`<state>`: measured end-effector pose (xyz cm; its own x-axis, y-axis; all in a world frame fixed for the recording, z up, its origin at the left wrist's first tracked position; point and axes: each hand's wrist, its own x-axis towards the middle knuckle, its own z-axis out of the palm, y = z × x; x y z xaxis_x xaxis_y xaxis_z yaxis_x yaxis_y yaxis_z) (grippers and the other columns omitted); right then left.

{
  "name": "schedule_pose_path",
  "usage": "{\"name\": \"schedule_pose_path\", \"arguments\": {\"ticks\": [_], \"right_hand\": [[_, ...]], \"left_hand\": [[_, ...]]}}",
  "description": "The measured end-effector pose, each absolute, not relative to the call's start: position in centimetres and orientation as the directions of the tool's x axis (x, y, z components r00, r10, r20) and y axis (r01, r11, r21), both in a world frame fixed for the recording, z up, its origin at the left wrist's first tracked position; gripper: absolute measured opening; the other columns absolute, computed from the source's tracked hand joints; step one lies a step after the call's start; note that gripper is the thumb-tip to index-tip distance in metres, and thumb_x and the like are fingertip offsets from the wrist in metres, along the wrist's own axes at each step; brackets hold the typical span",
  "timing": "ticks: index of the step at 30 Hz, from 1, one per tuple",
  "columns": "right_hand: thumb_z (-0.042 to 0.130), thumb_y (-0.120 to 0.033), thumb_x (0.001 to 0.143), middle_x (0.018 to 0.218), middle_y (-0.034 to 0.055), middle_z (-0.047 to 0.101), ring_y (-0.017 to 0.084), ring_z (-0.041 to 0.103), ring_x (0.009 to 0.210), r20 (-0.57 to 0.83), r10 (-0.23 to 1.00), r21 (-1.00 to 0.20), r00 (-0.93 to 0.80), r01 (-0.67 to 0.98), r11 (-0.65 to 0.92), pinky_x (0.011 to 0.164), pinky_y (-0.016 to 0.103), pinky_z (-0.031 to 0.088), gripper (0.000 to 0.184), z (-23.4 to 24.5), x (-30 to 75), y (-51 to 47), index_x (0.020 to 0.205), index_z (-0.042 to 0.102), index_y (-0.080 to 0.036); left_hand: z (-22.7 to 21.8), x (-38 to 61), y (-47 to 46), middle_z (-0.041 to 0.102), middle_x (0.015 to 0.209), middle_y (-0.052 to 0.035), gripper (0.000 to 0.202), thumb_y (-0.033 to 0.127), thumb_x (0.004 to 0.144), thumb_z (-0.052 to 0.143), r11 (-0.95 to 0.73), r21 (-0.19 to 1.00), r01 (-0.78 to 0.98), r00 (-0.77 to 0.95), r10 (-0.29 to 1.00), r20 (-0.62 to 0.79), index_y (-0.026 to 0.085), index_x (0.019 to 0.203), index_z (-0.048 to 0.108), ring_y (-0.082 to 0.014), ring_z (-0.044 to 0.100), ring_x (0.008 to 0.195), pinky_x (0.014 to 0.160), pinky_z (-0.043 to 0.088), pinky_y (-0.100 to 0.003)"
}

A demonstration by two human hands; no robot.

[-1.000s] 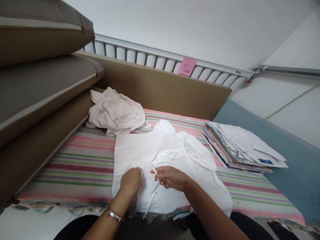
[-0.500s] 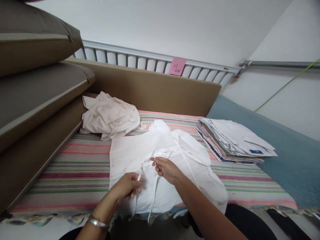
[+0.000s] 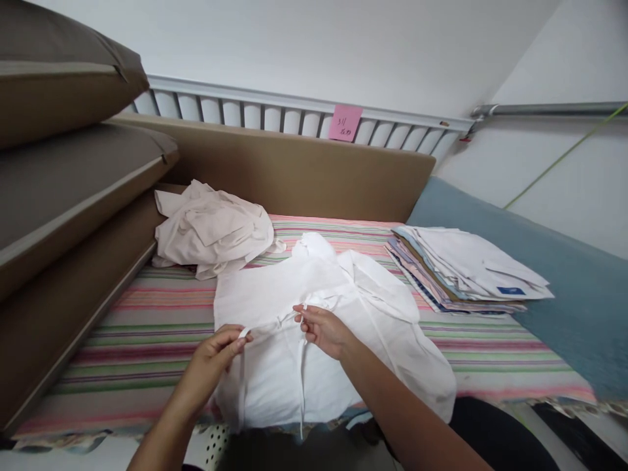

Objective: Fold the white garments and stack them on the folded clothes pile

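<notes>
A white cloth garment (image 3: 275, 288) with thin fabric ties lies spread in front of me, its upper part bunched. My left hand (image 3: 220, 343) pinches a white fabric tie (image 3: 265, 326) at the garment's left side. That tie runs nearly taut toward my right hand (image 3: 321, 327), whose fingers are closed on a fabric tie near the middle of the garment. Between the hands the ties cross in a small loop or knot. One loose tie end (image 3: 301, 386) hangs down below my right hand, over the garment.
The garment rests on a striped cloth (image 3: 137, 327). A crumpled off-white cloth (image 3: 210, 226) sits back left, beside stacked brown cushions (image 3: 73, 190). At right is a pile of folded clothes (image 3: 471, 261). Behind stand a brown board (image 3: 294, 170) and a radiator with a pink note (image 3: 345, 123).
My left hand has moved left and slightly up, drawing the fabric tie out straight. My right hand has stayed nearly in place. The view has shifted slightly.
</notes>
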<state>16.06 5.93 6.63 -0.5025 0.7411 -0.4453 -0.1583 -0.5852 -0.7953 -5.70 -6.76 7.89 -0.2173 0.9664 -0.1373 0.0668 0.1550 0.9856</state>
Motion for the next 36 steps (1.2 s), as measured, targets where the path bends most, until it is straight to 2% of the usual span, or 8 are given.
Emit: {"name": "schedule_pose_path", "arguments": {"ticks": [3,6,14,23,26,29,32,36], "right_hand": [[0.064,-0.036,0.074,0.074,0.0031,0.061,0.004,0.041,0.048,-0.462,0.689,-0.811,-0.558,-0.049,-0.583,0.039,0.017,0.018,0.028,7.4,16.2,5.7,0.094,0.062,-0.016],[0.065,-0.036,0.074,0.080,0.0049,0.063,0.003,0.041,0.048,-0.433,0.610,-0.828,-0.664,0.026,-0.559,0.041,0.017,0.020,0.034,8.8,16.6,5.3,0.102,0.060,-0.018],[0.070,-0.027,0.066,0.083,0.0036,0.061,0.003,0.045,0.052,-0.483,0.480,-0.822,-0.733,0.189,-0.538,0.041,0.018,0.016,0.038,10.5,19.7,3.4,0.101,0.062,-0.017],[0.065,-0.029,0.065,0.075,0.0022,0.060,0.003,0.039,0.046,-0.603,0.439,-0.782,-0.666,0.386,-0.490,0.039,0.018,0.019,0.030,9.6,25.2,1.9,0.091,0.066,-0.014],[0.067,-0.033,0.066,0.077,0.0042,0.061,0.005,0.042,0.051,-0.561,0.568,-0.825,-0.603,0.343,-0.450,0.043,0.019,0.025,0.026,9.9,25.8,2.0,0.083,0.067,-0.014],[0.066,-0.038,0.069,0.104,0.0099,0.062,0.015,0.054,0.083,-0.381,0.717,-0.924,-0.584,0.271,-0.270,0.067,0.025,0.039,0.026,10.4,24.5,2.5,0.083,0.070,-0.016],[0.065,-0.039,0.072,0.136,0.0071,0.042,0.024,0.038,0.119,-0.183,0.768,-0.980,-0.614,0.179,-0.090,0.090,0.032,0.032,0.023,10.7,21.7,3.1,0.083,0.071,-0.019],[0.062,-0.044,0.074,0.124,0.0082,0.054,0.023,0.043,0.115,-0.062,0.784,-0.982,-0.617,-0.102,-0.158,0.093,0.036,0.031,0.026,9.8,17.2,4.4,0.081,0.067,-0.020]], "left_hand": [[8.0,-4.5,-5.2,0.053,0.125,-0.0070,0.023,0.040,0.071,0.060,0.060,0.994,0.091,-0.190,0.981,-0.042,0.021,0.078,0.071,-0.0213,0.050,0.107,0.079,0.041,-0.026],[8.2,-3.5,-4.0,0.048,0.133,-0.0065,0.022,0.038,0.073,0.059,0.032,0.999,-0.027,-0.138,0.990,-0.036,0.021,0.081,0.071,-0.0236,0.042,0.119,0.093,0.035,-0.030],[7.0,-1.8,-1.6,0.062,0.074,-0.0028,0.028,0.039,0.072,0.063,0.082,0.845,-0.529,-0.112,0.980,-0.165,0.016,0.087,0.064,-0.0120,0.055,0.072,0.055,0.038,-0.020],[5.4,-2.1,-0.4,0.057,0.069,0.0018,0.037,0.030,0.066,0.069,0.059,0.805,-0.590,-0.243,0.938,-0.247,0.015,0.099,0.060,-0.0054,0.050,0.052,0.045,0.036,-0.018],[5.4,-2.3,-0.6,0.058,0.076,0.0011,0.039,0.025,0.065,0.069,0.058,0.805,-0.590,-0.279,0.921,-0.270,0.018,0.102,0.061,-0.0055,0.052,0.054,0.045,0.037,-0.018],[5.6,-2.3,-0.8,0.060,0.086,-0.0004,0.038,0.025,0.064,0.068,0.069,0.809,-0.583,-0.290,0.913,-0.287,0.021,0.101,0.062,-0.0061,0.054,0.059,0.046,0.039,-0.017],[5.7,-2.1,-0.9,0.061,0.094,-0.0030,0.036,0.030,0.063,0.069,0.079,0.830,-0.552,-0.278,0.921,-0.272,0.020,0.098,0.064,-0.0075,0.055,0.064,0.047,0.039,-0.018],[5.5,-2.1,-0.7,0.061,0.086,-0.0044,0.044,0.038,0.061,0.070,0.067,0.878,-0.473,-0.306,0.922,-0.235,0.016,0.099,0.064,-0.0085,0.054,0.061,0.044,0.036,-0.018]]}}
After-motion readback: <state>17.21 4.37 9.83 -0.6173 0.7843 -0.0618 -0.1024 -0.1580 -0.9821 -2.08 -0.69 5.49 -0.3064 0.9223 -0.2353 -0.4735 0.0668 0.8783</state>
